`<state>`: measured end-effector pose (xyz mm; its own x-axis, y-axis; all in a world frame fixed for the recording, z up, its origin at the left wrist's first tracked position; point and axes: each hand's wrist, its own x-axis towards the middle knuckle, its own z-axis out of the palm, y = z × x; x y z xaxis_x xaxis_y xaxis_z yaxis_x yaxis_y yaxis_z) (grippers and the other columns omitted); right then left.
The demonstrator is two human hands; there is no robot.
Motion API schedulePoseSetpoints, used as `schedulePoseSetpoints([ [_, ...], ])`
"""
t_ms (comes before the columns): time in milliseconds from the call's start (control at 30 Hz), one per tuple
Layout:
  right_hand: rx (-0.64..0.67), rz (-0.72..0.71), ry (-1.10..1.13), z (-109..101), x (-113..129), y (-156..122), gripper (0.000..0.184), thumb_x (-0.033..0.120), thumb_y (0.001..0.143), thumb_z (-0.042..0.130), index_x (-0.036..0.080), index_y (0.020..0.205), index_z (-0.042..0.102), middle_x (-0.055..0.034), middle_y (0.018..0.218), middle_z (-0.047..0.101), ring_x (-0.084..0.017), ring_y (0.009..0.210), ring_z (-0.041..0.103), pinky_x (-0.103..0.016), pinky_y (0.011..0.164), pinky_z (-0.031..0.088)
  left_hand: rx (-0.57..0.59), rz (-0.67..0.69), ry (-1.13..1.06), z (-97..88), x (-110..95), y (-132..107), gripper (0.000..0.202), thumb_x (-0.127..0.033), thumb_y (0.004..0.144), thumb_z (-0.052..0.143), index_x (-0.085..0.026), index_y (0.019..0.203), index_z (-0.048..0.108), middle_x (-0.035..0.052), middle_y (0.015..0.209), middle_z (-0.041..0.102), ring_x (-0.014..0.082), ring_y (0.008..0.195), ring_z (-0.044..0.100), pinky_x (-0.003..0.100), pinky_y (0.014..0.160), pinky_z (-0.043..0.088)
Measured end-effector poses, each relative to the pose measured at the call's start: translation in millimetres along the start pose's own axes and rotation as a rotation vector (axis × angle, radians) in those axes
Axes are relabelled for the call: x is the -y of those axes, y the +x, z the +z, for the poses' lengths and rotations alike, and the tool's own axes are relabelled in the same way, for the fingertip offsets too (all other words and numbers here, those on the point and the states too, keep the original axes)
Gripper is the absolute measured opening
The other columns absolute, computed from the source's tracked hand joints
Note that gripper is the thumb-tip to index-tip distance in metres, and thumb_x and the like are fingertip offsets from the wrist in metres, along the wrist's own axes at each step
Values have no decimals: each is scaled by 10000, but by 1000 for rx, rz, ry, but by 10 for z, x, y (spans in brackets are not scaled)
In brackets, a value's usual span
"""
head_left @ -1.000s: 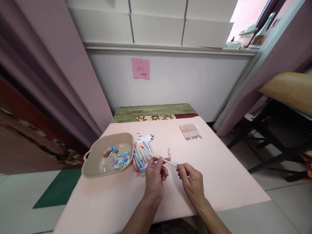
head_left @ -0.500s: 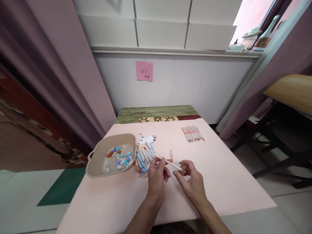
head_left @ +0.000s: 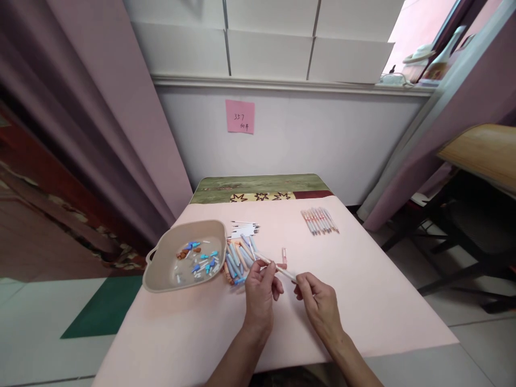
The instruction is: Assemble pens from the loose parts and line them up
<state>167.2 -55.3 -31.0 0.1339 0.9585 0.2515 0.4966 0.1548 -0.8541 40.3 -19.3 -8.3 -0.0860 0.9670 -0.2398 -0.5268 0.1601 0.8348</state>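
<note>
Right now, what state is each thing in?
left hand, pinching the pen
right hand, pinching the pen's end
pen, held above the table between both hands
basin, upright, holding small parts
loose barrels, piled beside the basin
row of pens, lying side by side, untouched

Looks like a home room used as a small work spot. Small table under pale pink cloth (head_left: 363, 301), mauve floor-length curtains (head_left: 121, 107) either side of it, white windowsill (head_left: 282, 83) behind it, pink handwritten sticky note (head_left: 240, 116) on wall above it, grey tiled floor (head_left: 32, 344) below.

Right hand (head_left: 319, 305) fingers, spread half second ago, now pinched on pen (head_left: 277, 268) end.
</note>
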Motion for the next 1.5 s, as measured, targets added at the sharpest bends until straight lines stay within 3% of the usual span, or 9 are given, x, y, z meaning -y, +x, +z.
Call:
schedulePoseSetpoints([
  [67, -51, -20, -23, 10, 0, 0, 244, 417, 859, 583, 195, 956, 617, -8, 725, 660, -144, 628, 623, -225, 614, 493, -5, 8, 4, -5, 4, 4, 346, -392, 660, 760, -173, 791, 527, 46, 807, 721, 27, 356, 455, 171, 345, 248],
  [133, -75, -27, -44, 16, 5, 0, 255, 421, 823, 629, 196, 940, 602, -4, 731, 651, -143, 628, 613, -214, 576, 477, -9, 15, 15, -11, 9, 10, 339, -394, 671, 753, -171, 789, 526, 49, 811, 723, 25, 355, 447, 172, 344, 248],
  [300, 39, 27, 10, 15, 7, -7, 377, 411, 956, 407, 198, 713, 602, 13, 553, 586, -124, 512, 574, -210, 541, 445, 16, 29, 51, -27, 17, 15, 300, -389, 721, 717, -171, 814, 533, 61, 856, 732, 27, 368, 448, 172, 343, 245],
  [467, -72, -25, -44, 45, -13, -3, 283, 425, 817, 632, 197, 980, 598, 13, 684, 624, -142, 601, 606, -225, 583, 485, 0, 29, 49, -36, 28, 22, 317, -392, 683, 739, -171, 791, 540, 53, 815, 731, 28, 353, 444, 176, 342, 253],
  [633, -25, -7, -42, 54, -18, -5, 243, 430, 875, 560, 202, 802, 600, 22, 590, 572, -123, 523, 546, -204, 489, 431, 8, 44, 69, -42, 34, 26, 312, -398, 693, 732, -173, 792, 540, 57, 827, 734, 32, 365, 455, 176, 345, 262],
  [967, 47, 29, -19, 36, 7, -42, 280, 414, 915, 506, 201, 761, 601, 27, 571, 583, -114, 503, 553, -197, 512, 440, 31, 72, 111, -75, 55, 33, 269, -359, 748, 701, -169, 794, 516, 65, 806, 727, 34, 376, 451, 162, 344, 248],
  [1067, -36, -7, -26, 38, 30, -36, 234, 400, 891, 548, 195, 807, 622, 19, 601, 597, -115, 520, 556, -190, 479, 427, 5, -3, 1, -71, 79, 24, 262, -332, 737, 713, -161, 798, 523, 67, 802, 727, 26, 371, 441, 153, 342, 245],
  [1267, -209, -96, -32, 9, 100, -44, 188, 363, 850, 613, 182, 890, 646, -28, 735, 667, -125, 591, 609, -170, 405, 417, 46, -321, -261, -28, 118, -11, 267, -248, 655, 769, -140, 739, 541, 97, 808, 735, 28, 395, 471, 147, 376, 338],
  [1500, -176, -34, -82, 8, 40, -34, 278, 412, 862, 574, 179, 999, 637, -42, 796, 683, -140, 635, 629, -179, 412, 418, 45, -230, -203, -24, 68, -15, 289, -276, 698, 756, -157, 820, 523, 87, 866, 733, 34, 412, 494, 141, 366, 316],
])
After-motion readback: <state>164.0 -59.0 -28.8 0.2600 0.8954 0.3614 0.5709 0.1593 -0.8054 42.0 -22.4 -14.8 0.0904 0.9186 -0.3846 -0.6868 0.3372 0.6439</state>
